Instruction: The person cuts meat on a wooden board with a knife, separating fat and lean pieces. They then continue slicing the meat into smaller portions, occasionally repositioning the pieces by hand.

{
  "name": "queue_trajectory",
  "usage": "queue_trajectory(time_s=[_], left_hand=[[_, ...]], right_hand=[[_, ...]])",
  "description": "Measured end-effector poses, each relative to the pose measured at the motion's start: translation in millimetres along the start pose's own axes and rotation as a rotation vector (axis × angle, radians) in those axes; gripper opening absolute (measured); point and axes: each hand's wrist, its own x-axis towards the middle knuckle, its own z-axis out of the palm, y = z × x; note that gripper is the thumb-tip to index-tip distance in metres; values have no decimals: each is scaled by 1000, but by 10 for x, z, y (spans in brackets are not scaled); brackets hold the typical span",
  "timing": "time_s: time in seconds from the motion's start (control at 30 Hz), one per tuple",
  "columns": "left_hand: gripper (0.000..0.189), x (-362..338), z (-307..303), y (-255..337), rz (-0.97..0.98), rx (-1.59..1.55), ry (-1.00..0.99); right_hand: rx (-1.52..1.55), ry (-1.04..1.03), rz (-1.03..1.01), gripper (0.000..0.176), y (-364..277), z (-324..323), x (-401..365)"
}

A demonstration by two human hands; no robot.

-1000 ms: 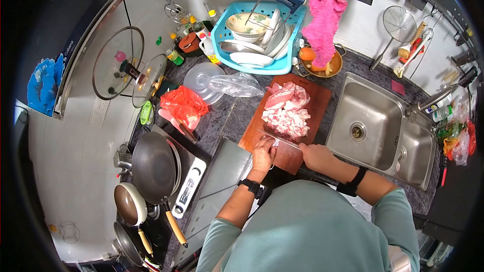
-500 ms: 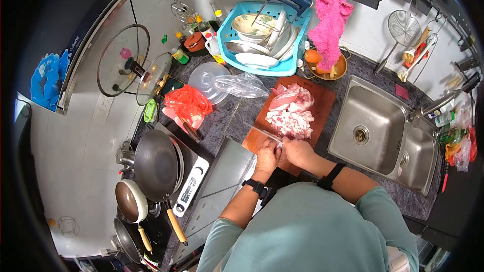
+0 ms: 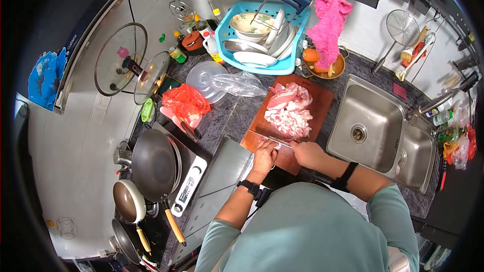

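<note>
Dark marbled stone desk (image 3: 219, 126), reddish-brown wooden cutting board (image 3: 323, 102) on it, chopped pink-and-white raw meat (image 3: 288, 120) heaped toward its far edge. Right hand (image 3: 308, 155) has its grip clenched on a thin-bladed metal knife (image 3: 269, 138); left hand (image 3: 264, 157) pins a pale scrap (image 3: 277, 147) near the close edge. Meat's probably soft, slippery: press from above, fingertips tucked.

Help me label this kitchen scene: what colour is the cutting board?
The cutting board is reddish-brown, seen best in the head view.
</note>
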Motion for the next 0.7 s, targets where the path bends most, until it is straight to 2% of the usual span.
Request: queue_trajectory(time_s=[0.07, 0.27, 0.4, 0.5, 0.6, 0.7], left_hand=[[27, 12, 7, 0, -23, -53, -13], [23, -3, -20, -6, 133, -31, 47], [19, 44, -162, 2, -60, 73, 295], [17, 139, -216, -172, -169, 113, 276], [15, 136, -134, -363, -132, 123, 213], [17, 136, -113, -351, -121, 100, 157]], right_hand=[[-12, 24, 8, 22, -61, 129, 215], [25, 62, 5, 20, -204, 194, 578], [23, 6, 42, 20, -142, 123, 470], [55, 87, -13, 17, -101, 215, 475], [-33, 49, 6, 21, -111, 170, 385], [66, -18, 98, 21, -73, 15, 90]])
